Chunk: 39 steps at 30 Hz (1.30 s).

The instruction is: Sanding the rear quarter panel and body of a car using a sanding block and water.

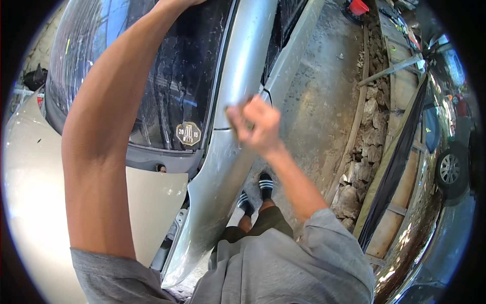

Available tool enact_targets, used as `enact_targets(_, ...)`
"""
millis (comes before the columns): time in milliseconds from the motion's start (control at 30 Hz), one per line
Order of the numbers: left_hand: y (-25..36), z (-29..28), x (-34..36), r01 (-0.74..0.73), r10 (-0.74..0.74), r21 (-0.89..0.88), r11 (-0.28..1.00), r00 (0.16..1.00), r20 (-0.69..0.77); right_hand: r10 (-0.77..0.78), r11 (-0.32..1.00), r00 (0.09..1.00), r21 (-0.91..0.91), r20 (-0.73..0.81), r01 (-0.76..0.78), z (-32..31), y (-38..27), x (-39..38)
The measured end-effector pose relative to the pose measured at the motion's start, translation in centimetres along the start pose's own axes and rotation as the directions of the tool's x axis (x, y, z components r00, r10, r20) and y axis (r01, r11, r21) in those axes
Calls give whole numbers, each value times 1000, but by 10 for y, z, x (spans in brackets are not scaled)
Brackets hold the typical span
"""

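My right hand (260,124) is curled closed at the silver body panel (245,61) beside the car's windshield. It is blurred by motion. A brownish edge shows at its fingers, but I cannot make out what it holds. My left arm stretches across the wet, streaked windshield (177,66). Only a sliver of my left hand (191,2) shows at the top edge, its fingers hidden. An octagonal sticker (188,134) sits in the lower corner of the glass. A beige hood (91,202) spreads below it, with a gap along the silver fender (212,192).
My feet, in dark striped slides (266,183), stand on wet concrete (324,91) close to the fender. Rough stones (372,121) line the ground on the right, beside a long dark cloth (392,172). Farther right is another vehicle's wheel (449,169). A red container (358,7) stands far off.
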State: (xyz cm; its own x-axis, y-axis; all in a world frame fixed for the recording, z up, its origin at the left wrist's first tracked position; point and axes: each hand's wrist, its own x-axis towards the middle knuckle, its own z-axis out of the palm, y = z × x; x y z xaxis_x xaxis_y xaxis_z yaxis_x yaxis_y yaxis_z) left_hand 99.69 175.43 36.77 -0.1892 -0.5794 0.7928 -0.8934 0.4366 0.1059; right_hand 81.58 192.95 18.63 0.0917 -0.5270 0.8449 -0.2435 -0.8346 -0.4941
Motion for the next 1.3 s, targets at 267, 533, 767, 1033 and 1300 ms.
enact_targets(267, 12, 0, -2, 118, -116, -10, 993, 990, 80, 195, 980, 970, 69, -144, -187, 2, -1, -14)
enact_targets(533, 5, -1, -1, 61, -65, 55, 997, 996, 67, 235, 967, 955, 137, -178, -213, 6, -23, -10)
enact_targets(767, 1, 9, -5, 38, -37, -105, 994, 999, 4, 390, 921, 884, 120, -258, -372, 6, -3, -40)
enact_targets(1033, 16, -3, -5, 114, -108, -147, 983, 993, 49, 486, 872, 864, 143, -135, -468, -4, 5, -24)
enact_targets(1300, -30, 7, -9, -72, 71, 12, 997, 996, 57, 313, 941, 940, 177, -138, -288, -2, 126, 169)
